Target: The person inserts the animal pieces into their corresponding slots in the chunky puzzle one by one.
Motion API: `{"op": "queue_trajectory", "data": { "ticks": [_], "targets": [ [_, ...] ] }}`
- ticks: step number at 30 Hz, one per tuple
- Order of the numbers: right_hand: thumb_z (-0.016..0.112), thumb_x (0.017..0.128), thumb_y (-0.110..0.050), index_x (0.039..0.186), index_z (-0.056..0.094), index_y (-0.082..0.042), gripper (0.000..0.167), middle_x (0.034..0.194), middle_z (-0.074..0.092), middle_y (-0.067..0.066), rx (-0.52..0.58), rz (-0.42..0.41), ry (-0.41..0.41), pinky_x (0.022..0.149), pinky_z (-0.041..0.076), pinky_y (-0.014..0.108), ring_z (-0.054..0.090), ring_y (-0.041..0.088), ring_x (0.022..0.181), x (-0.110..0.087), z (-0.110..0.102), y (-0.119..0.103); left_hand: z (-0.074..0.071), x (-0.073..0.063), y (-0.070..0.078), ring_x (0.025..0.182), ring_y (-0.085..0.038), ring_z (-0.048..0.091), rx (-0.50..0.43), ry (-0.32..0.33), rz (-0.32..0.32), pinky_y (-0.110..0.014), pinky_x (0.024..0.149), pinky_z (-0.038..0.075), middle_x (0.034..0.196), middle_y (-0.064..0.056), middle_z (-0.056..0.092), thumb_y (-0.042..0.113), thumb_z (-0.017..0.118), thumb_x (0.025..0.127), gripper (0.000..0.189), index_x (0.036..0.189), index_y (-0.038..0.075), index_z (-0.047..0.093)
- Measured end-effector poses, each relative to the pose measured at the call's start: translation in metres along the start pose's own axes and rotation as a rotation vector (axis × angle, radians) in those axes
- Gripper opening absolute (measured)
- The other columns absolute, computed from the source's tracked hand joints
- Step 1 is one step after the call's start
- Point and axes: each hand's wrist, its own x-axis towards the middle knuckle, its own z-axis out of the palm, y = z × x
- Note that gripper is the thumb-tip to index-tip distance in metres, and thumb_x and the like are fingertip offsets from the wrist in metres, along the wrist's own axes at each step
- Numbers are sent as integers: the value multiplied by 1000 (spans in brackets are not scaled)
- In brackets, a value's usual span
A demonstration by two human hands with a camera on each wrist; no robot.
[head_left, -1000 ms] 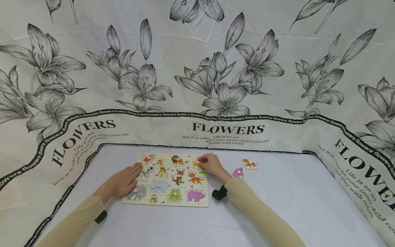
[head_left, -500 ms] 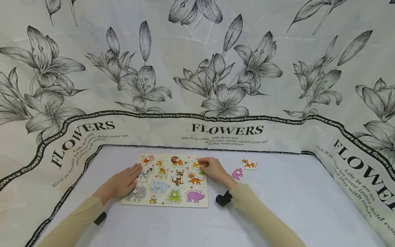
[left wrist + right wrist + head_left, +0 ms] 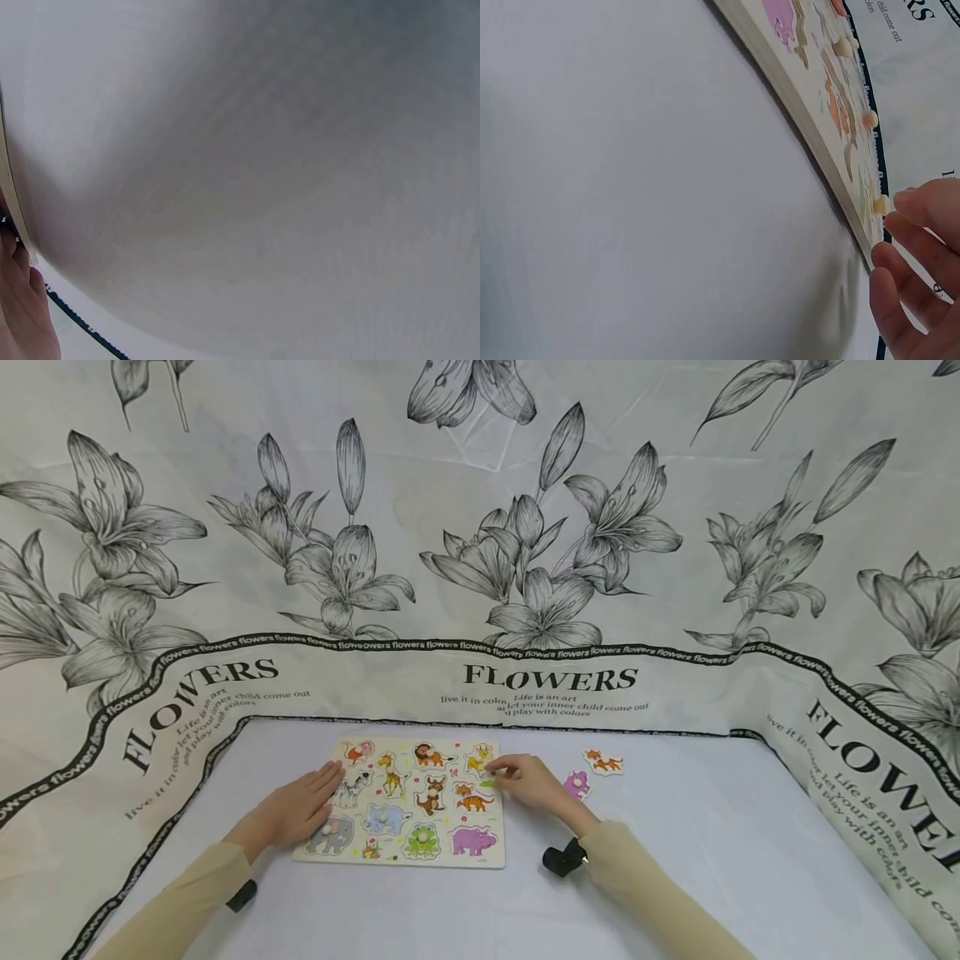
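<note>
A wooden peg puzzle board (image 3: 401,857) with animal pictures lies on the white table in the head view. My left hand (image 3: 300,806) lies flat on its left edge, fingers straight. In the left wrist view only part of that left hand (image 3: 26,304) shows at the lower left. Beside the board's upper right corner is my right hand (image 3: 528,781), holding nothing. The yellow horned animal piece (image 3: 477,760) sits in that corner. The right wrist view has the right hand's loosely bent fingers (image 3: 911,281) just beside a small wooden knob (image 3: 882,204).
To the right of the board lie a loose purple hippo piece (image 3: 577,785) and a loose tiger piece (image 3: 603,762). A purple hippo picture (image 3: 473,841) and a tiger picture (image 3: 473,797) show on the board. A cloth printed with flowers (image 3: 540,610) hangs behind the table.
The right hand has let go of the yellow horned animal piece and drawn back to the right, its fingers loosening. My left hand has stayed on the board.
</note>
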Motion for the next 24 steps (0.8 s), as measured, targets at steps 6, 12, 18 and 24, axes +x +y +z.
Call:
{"op": "queue_trajectory", "data": {
  "ticks": [6,12,18,24],
  "targets": [
    [65,88,-9,111,71,-13,24,105,71,4,-31,-10,50,68,46,23,58,13,84,-10,-16,10,1,0,1,144,-38,26,-13,-2,-6,-48,118,28,156,-22,26,25,39,101,56,147,-6,30],
    [63,88,-7,110,72,-13,24,109,72,6,-45,-13,76,71,49,26,60,15,88,-20,-36,20,1,0,0,144,-38,26,-14,1,-11,-48,118,28,156,-22,25,26,39,101,57,147,-6,30],
    [62,89,-8,111,71,-9,24,108,70,8,-46,18,85,60,48,23,60,17,85,-31,-52,31,3,0,-1,144,-38,26,-6,5,-14,-47,118,28,156,-21,26,27,39,101,57,147,-5,30],
    [63,90,-7,111,70,-6,23,109,71,12,-54,12,125,64,48,20,62,18,86,-41,-66,46,3,1,-1,144,-38,26,-7,-2,-13,-48,118,28,156,-21,26,27,39,101,56,147,-5,31]
  ]
}}
